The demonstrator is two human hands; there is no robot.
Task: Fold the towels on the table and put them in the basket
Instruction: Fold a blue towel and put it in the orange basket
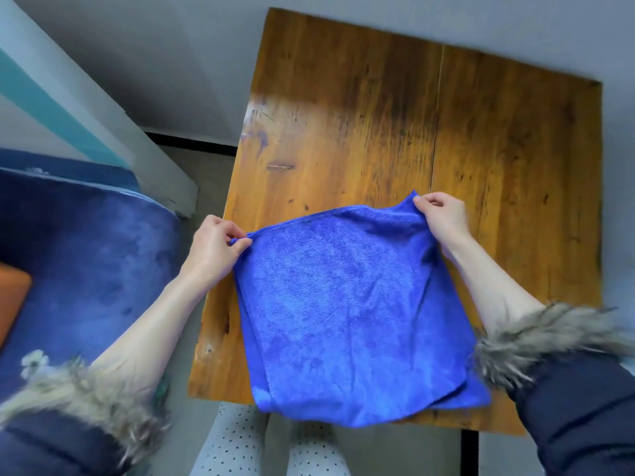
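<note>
A blue towel (347,310) lies doubled over on the near part of the wooden table (378,125), its near fold hanging slightly over the table's front edge. My left hand (214,245) pinches the towel's far left corner. My right hand (443,214) pinches the far right corner and lifts it a little off the wood. Both corners are held in layers between thumb and fingers. No basket is in view.
A dark blue upholstered seat (86,262) stands to the left of the table, with an orange object (12,297) at its left edge. A grey wall runs behind the table. My legs (268,448) show below the table's front edge.
</note>
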